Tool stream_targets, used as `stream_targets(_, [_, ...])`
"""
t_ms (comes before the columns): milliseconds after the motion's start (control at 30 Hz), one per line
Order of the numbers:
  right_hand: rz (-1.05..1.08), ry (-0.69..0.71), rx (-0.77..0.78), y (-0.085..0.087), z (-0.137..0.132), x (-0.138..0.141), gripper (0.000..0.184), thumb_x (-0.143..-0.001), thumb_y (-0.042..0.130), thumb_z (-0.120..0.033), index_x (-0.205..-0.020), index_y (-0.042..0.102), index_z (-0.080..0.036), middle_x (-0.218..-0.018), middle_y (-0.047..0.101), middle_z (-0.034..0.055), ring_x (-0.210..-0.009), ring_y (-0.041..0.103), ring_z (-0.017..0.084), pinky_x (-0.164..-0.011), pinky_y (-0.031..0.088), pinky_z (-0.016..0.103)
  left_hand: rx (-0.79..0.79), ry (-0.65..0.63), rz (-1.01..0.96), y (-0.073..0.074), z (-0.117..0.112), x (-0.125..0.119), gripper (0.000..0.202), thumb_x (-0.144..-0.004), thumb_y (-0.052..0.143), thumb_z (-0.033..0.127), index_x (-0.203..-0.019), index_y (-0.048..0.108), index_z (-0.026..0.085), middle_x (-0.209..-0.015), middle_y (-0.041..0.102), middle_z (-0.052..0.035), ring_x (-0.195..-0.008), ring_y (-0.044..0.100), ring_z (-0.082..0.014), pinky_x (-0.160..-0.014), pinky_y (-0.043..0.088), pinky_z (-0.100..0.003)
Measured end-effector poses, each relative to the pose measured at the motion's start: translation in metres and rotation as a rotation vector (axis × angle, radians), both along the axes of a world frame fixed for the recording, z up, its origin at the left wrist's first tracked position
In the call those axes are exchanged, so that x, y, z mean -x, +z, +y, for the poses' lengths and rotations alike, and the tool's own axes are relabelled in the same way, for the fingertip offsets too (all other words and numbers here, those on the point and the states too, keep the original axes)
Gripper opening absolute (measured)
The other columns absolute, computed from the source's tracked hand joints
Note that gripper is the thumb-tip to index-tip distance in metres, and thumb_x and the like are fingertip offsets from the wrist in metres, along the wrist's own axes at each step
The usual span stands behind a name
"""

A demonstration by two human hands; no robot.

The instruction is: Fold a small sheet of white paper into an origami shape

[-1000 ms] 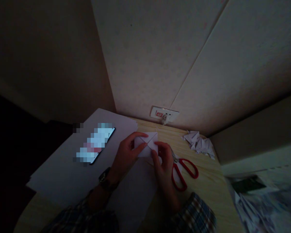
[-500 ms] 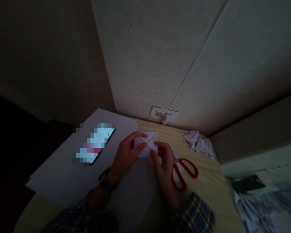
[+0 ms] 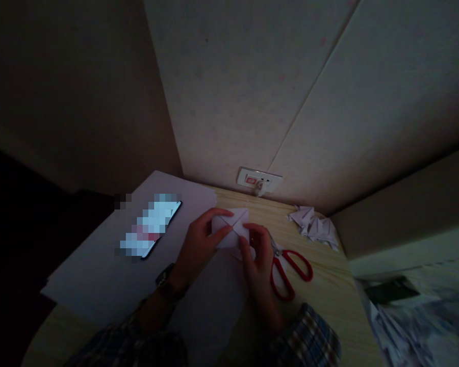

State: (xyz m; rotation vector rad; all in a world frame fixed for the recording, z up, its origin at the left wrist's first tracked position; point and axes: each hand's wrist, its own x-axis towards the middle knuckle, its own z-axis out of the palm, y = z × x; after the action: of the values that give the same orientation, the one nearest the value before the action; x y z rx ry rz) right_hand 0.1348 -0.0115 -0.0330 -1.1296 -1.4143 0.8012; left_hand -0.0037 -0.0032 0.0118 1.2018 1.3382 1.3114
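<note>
Your left hand [image 3: 199, 242] reaches in at an angle from the near side, back of the hand up, index finger stretched over the far left part of the folded paper [image 3: 237, 219], and thumb laid toward its middle. Your right hand [image 3: 258, 260] comes in opposite, fingers curled, its index finger and thumb at the paper's right side. Both hands grasp that one piece, which sits between them, in front of you; how firmly you press, I cannot tell.

Against half a second ago, your hands and the paper show the same pose; I see no clear shift in either.

The paper's creased face looks up at you, with crease lines meeting near your left thumb tip. Its far edge runs roughly left to right across your grip. It looks about square, so you cannot pick out a long axis.

Left of your grip, a phone [image 3: 153, 224] lies on white sheets [image 3: 99, 265]. Just beside your right hand, red-handled scissors [image 3: 288, 252] rest on the table [image 3: 340, 300], loops pointing away from the grip. Farther right lie folded paper pieces [image 3: 313, 227].
</note>
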Motion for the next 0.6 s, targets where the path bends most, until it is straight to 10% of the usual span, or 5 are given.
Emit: stream_targets(600, [0.014,-0.008,-0.002,-0.0001,0.0005,0.0007,0.017,-0.087,0.057,-0.026,-0.104,0.059,-0.023,-0.094,0.064,0.0019,-0.082,0.060,0.016,-0.072,0.050,0.029,-0.009,-0.007,0.013,-0.0005,0.0002,0.0002,0.020,-0.074,0.066,0.018,-0.094,0.068,0.019,-0.097,0.071,-0.0024,-0.084,0.065,-0.0180,-0.067,0.050,-0.025])
